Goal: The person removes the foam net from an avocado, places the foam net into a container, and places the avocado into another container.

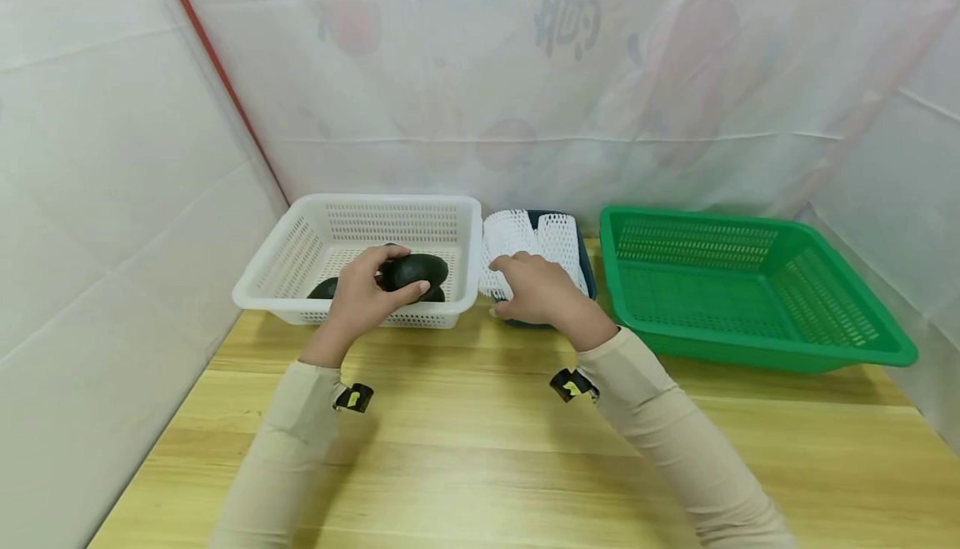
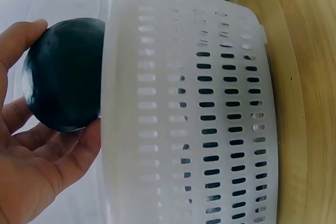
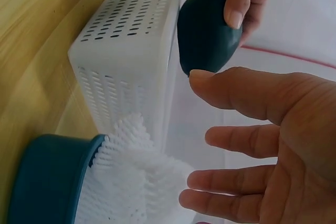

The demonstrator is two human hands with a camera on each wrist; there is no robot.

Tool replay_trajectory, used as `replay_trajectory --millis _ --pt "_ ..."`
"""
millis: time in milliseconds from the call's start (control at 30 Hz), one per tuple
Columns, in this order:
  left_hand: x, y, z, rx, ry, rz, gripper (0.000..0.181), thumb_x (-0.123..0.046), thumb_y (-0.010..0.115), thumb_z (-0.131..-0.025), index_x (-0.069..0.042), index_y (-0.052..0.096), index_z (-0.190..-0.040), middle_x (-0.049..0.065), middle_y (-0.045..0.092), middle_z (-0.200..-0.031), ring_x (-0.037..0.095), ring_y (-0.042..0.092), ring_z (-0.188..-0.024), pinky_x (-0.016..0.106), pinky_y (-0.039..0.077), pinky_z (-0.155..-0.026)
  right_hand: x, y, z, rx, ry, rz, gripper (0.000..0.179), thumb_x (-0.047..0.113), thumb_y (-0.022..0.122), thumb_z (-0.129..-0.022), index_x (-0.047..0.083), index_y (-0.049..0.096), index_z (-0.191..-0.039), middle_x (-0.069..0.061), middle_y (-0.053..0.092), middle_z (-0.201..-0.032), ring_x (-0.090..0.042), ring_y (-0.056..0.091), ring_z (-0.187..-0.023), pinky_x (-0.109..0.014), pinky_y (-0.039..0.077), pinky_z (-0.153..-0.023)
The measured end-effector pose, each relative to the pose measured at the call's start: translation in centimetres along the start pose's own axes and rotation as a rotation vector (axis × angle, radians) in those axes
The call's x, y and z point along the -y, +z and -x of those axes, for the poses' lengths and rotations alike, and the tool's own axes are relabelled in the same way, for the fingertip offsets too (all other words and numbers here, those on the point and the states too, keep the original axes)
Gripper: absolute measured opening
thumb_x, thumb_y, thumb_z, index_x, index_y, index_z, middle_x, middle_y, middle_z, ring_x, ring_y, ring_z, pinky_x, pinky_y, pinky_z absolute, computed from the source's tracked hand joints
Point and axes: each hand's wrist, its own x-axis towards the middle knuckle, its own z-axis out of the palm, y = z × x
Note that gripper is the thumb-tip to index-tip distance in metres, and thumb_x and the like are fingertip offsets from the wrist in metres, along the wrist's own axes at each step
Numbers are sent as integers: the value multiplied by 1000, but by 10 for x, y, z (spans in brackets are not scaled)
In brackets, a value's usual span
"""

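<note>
Over the front rim of the white basket, my left hand grips a dark green avocado between thumb and fingers. In the left wrist view the avocado looks smooth and rounded, partly hidden by the basket wall. More dark avocados lie low in the basket, partly covered by hand and rim. My right hand hovers by white foam net sleeves in a dark blue bin. In the right wrist view its fingers are spread and hold nothing.
A green basket stands at the right, with the blue bin between it and the white basket. All sit on a wooden table. White sheeting hangs behind and at both sides. Each wrist wears a black band.
</note>
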Motion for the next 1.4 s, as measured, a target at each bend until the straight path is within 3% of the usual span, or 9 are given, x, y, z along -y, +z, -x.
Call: replay_trajectory --millis 167,367,600,933,1100,1267,1400 --pt "5 -2 -3 -23 -42 -24 51 -32 79 -74 -5 62 -114 11 61 -111 24 55 -97 41 47 -75 8 2 -3 -8 -20 30 63 32 73 -80 8 49 -133 -13 52 -127 -32 51 -110 -49 45 -81" --pt "10 -4 -5 -8 -103 -38 54 -32 78 -75 -4 60 -118 12 59 -114 27 54 -100 43 45 -78 16 3 -5 -6 -48 38 64 32 74 -79 8 49 -133 -13 53 -125 -31 52 -107 -49 45 -80" --pt "13 -9 -5 -19 -164 -116 53 -30 74 -78 -3 58 -121 17 52 -118 35 47 -108 50 38 -86 21 5 -5 -12 -80 37 64 32 75 -78 7 50 -132 -13 54 -122 -30 54 -104 -48 46 -77" --pt "11 -13 -3 -13 -135 -132 49 -29 74 -79 -3 60 -118 18 54 -115 35 48 -104 49 41 -81 22 5 -4 -13 -73 54 64 33 74 -79 8 50 -133 -12 54 -122 -31 53 -104 -48 46 -77" --pt "8 -13 0 28 -134 -157 50 -28 73 -80 -1 59 -119 21 53 -117 37 50 -103 51 42 -82 21 4 -1 -15 -81 47 64 33 73 -80 8 50 -133 -12 54 -123 -30 52 -105 -48 45 -78" --pt "-4 -11 7 109 -63 -182 50 -29 73 -81 0 59 -119 21 54 -114 36 54 -99 50 45 -78 12 3 11 -37 -90 36 59 33 71 -82 8 51 -132 -12 52 -127 -31 50 -111 -50 44 -81" --pt "-12 -9 11 121 -15 -199 45 -28 71 -83 -1 60 -118 19 56 -112 35 55 -98 49 46 -79 -2 6 20 -93 -126 18 50 31 68 -86 8 54 -129 -11 54 -126 -31 50 -112 -50 45 -81"
